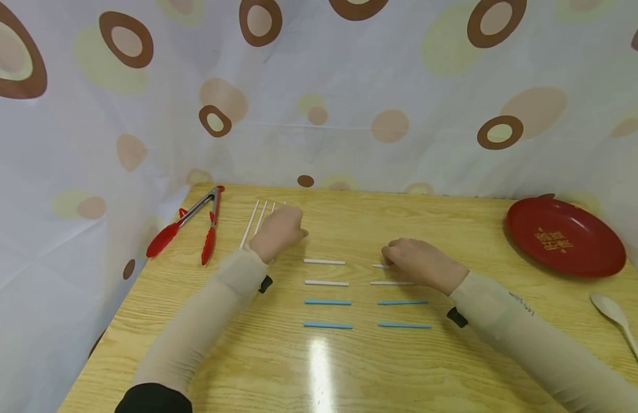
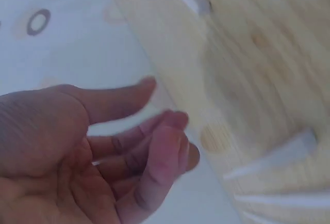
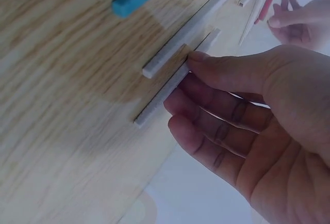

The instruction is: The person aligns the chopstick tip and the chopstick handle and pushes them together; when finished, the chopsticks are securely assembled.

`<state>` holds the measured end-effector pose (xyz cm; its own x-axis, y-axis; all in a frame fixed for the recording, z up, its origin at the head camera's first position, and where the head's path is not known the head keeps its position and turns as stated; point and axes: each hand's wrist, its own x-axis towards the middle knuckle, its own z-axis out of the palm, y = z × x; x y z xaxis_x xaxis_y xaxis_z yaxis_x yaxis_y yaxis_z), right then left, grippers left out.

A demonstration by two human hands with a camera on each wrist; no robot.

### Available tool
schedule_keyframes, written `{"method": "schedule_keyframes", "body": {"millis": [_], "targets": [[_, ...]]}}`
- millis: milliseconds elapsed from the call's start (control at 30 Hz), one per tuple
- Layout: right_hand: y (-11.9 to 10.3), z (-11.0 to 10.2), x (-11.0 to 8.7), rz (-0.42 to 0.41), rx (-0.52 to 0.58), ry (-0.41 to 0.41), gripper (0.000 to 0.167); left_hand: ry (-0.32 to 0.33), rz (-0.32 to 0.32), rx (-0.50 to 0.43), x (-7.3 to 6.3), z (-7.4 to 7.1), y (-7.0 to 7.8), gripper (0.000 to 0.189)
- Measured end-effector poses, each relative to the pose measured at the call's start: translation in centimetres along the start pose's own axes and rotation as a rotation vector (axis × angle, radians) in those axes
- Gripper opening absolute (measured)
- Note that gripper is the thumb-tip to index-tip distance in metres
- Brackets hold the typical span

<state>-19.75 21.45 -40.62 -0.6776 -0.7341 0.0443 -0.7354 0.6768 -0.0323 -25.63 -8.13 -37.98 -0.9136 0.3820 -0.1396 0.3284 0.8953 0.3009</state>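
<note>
My right hand (image 1: 422,264) pinches a thin white stick (image 3: 154,105) between thumb and fingertips, low at the tabletop. A second white stick (image 3: 191,30) lies parallel beside it, with two blue sticks (image 1: 403,302) nearer the front. My left hand (image 1: 280,229) hovers over the table with fingers loosely bent; the left wrist view shows nothing between thumb and fingers. Under and beside that hand are several longer-looking white sticks (image 1: 249,225), partly hidden by it. To its right lie two white sticks (image 1: 326,283) in a column, above two more blue sticks (image 1: 328,302).
Red-tipped tongs (image 1: 214,215) lie spread at the back left of the wooden table (image 1: 257,367). A red oval plate (image 1: 587,241) stands at the back right, with a pale spoon (image 1: 613,310) in front of it. A patterned cloth (image 1: 349,86) hangs behind.
</note>
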Motion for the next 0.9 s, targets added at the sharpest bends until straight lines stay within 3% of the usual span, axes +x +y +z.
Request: {"method": "schedule_keyframes", "body": {"millis": [233, 333, 600, 900], "targets": [[0.0, 0.3, 0.2, -0.002, 0.012, -0.002, 0.017, -0.175, 0.234, -0.026, 0.4, 1.7, 1.6, 0.024], [0.1, 0.3, 0.2, 0.000, 0.004, 0.002, 0.017, -0.210, 0.302, -0.022, 0.5, 2.3, 2.0, 0.025], [0.1, 0.3, 0.0, -0.002, 0.001, 0.013, 0.018, -0.202, 0.325, 0.074, 0.3, 3.3, 2.6, 0.018], [0.1, 0.2, -0.1, 0.006, -0.003, 0.007, 0.017, -0.176, 0.324, 0.115, 0.2, 3.4, 2.9, 0.009]]}}
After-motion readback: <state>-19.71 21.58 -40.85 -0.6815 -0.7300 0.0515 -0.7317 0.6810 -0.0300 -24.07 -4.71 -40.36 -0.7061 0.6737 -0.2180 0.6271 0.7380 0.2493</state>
